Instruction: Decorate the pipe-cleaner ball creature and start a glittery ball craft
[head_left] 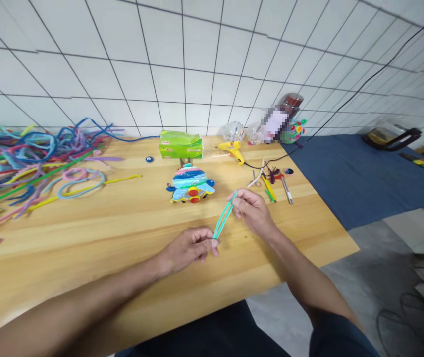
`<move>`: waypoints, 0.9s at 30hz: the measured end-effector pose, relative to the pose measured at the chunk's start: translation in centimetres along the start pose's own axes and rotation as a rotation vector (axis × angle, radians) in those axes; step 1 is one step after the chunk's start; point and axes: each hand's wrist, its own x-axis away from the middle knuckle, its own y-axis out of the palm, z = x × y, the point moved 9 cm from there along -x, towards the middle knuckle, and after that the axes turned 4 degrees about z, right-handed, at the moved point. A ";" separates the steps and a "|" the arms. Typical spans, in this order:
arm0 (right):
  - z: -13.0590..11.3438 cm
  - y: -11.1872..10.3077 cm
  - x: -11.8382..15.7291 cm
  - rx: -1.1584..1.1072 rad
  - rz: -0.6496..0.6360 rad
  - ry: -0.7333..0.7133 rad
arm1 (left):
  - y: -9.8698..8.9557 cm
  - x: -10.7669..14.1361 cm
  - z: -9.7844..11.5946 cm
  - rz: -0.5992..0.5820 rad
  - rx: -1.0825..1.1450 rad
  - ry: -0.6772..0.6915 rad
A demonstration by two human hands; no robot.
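Above the wooden table, a green pipe cleaner (224, 218) bent into a narrow loop is stretched between both hands. My left hand (193, 244) pinches its lower end with thumb and fingers. The upper end is gripped by my right hand (252, 208), thumb against fingertips. Just beyond the hands sits a striped blue, pink and yellow craft figure (192, 183) with red round pieces on its front. Neither hand touches it.
Many coloured pipe cleaners (44, 163) lie heaped at the left. A green tissue pack (181, 145) and a yellow glue gun (232, 149) are near the tiled wall. A yellow cutter (269, 187) and a pen (287, 190) lie right; a glass pot (390, 136) stands on blue cloth (327, 178).
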 end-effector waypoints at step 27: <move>-1.9 -1.7 -0.1 -0.091 0.270 -0.049 | -4.3 4.0 7.7 0.399 -0.135 0.341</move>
